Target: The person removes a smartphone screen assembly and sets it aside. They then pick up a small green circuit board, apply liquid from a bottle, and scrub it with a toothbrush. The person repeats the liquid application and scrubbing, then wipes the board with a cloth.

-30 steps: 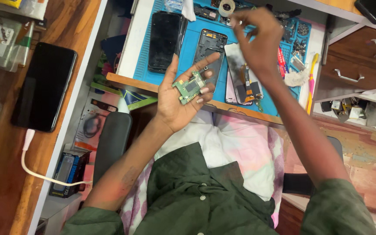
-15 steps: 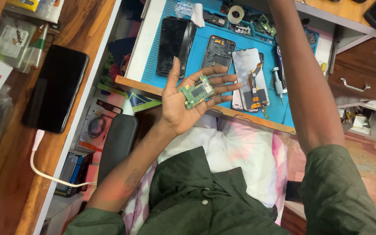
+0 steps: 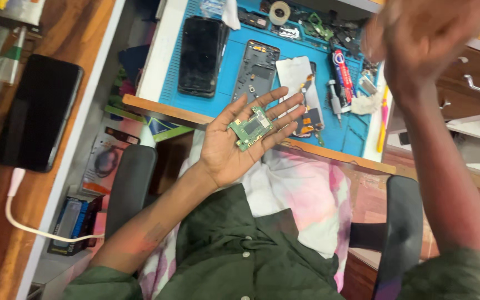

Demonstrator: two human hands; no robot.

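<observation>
- Change from half a second earlier: the right hand (image 3: 426,41), then out of view past the top edge, has come back to the upper right, raised above the drawers; the left hand (image 3: 240,139) stays palm up over the front edge of the blue work mat (image 3: 168,83).
- Grip, left: fingers spread flat and fully open, gripping nothing; the small green circuit board (image 3: 251,128) simply rests on the fingers and upper palm.
- Grip, right: motion blur hides the fingers, so whether it is open or closed, or holds anything, cannot be told.
- Packages: a flat grey blister card with a dark ring (image 3: 105,161) and a blue-and-black box (image 3: 73,225) lie below the desk's left side; a red tube (image 3: 344,69) lies on the mat.
- Partly hidden: the opened phone frame (image 3: 255,69) sits just beyond the left fingertips.
</observation>
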